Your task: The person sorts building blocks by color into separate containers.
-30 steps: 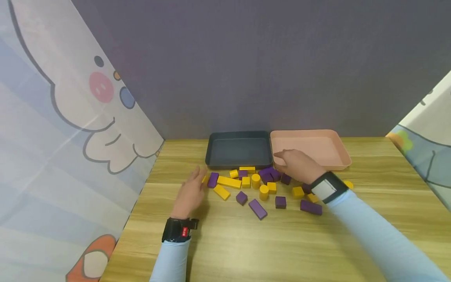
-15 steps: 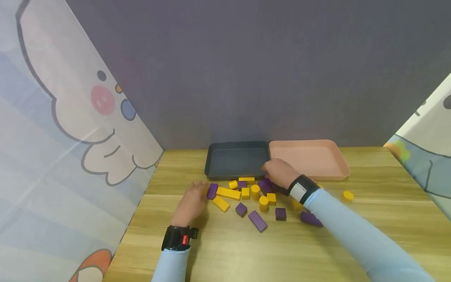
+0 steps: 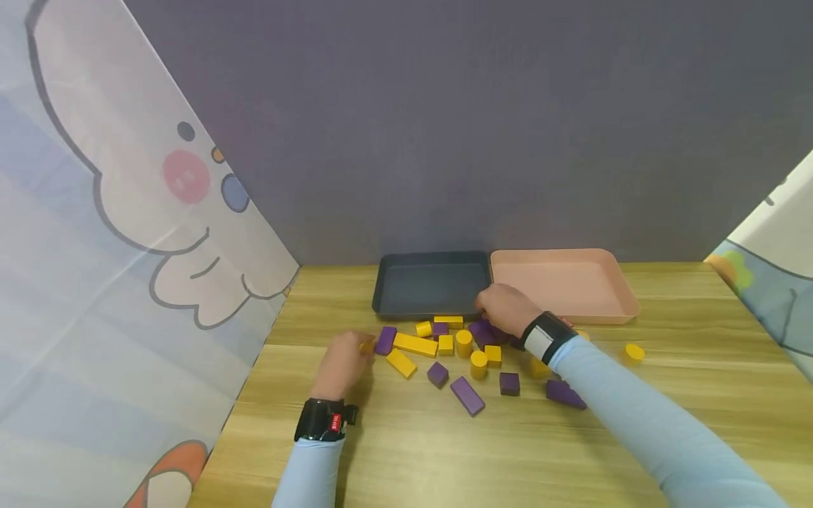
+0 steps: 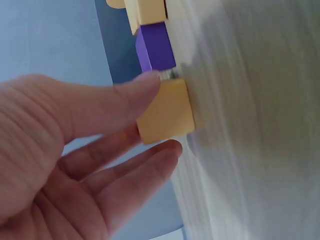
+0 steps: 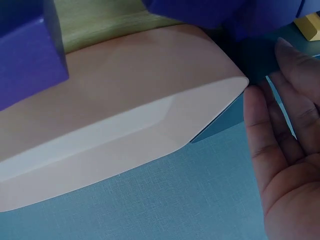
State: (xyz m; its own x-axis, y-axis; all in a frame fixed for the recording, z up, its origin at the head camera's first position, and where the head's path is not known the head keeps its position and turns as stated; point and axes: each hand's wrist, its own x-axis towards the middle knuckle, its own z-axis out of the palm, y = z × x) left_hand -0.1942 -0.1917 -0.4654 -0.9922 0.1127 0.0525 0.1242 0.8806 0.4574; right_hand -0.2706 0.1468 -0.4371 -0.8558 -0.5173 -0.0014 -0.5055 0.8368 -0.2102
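Note:
My left hand (image 3: pixel 343 363) is at the left end of the scattered blocks. In the left wrist view its thumb and fingers pinch a yellow block (image 4: pixel 167 112) with a square face, close to the tabletop. A purple block (image 4: pixel 156 47) lies just beyond it. My right hand (image 3: pixel 510 310) reaches down where the dark tray (image 3: pixel 409 315) and the pink tray (image 3: pixel 625 300) meet. Its fingers are loosely bent, and I see nothing between them in the right wrist view. Purple blocks (image 3: pixel 481 331) lie right beside it, partly hidden by the hand.
Yellow and purple blocks spread across the wooden table (image 3: pixel 406 451), among them a long yellow bar (image 3: pixel 416 345), a yellow cylinder (image 3: pixel 479 365) and a purple cuboid (image 3: pixel 467 396). A yellow disc (image 3: pixel 633 353) lies at the right. A grey wall (image 3: pixel 444 141) rises behind the trays.
My right hand has moved left and down from the pink tray's near corner to the purple blocks. The left fingers have closed around the yellow block. The view has tilted slightly.

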